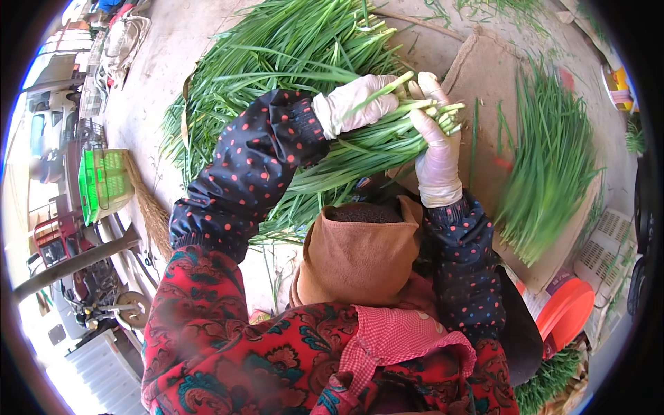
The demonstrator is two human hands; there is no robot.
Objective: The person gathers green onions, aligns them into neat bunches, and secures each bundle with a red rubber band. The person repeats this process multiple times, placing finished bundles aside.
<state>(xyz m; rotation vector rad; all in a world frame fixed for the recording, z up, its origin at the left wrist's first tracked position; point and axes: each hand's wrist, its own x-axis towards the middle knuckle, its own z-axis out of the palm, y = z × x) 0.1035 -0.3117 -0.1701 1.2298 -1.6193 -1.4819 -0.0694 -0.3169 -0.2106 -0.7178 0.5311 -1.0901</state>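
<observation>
My gloved right hand (438, 145) grips a bunch of long green leafy stalks (358, 150), perhaps garlic chives, around its pale cut ends. Just left of it, my gloved left hand (363, 104) is closed on a thicker single stalk (386, 89), above the bunch. The bunch's leaves trail down to the left over my lap. A large heap of the same greens (290, 46) lies on the floor beyond my left arm. To the right, another pile (555, 155) rests on a brown cloth (480, 67), its lower part blurred.
A green plastic crate (104, 184) and a straw broom (148, 207) are at the left, with a motorcycle (98, 301) below them. At the lower right are an orange-red round plastic item (565, 314) and a pale slotted crate (604, 244). A thin stick (420, 23) lies behind the cloth.
</observation>
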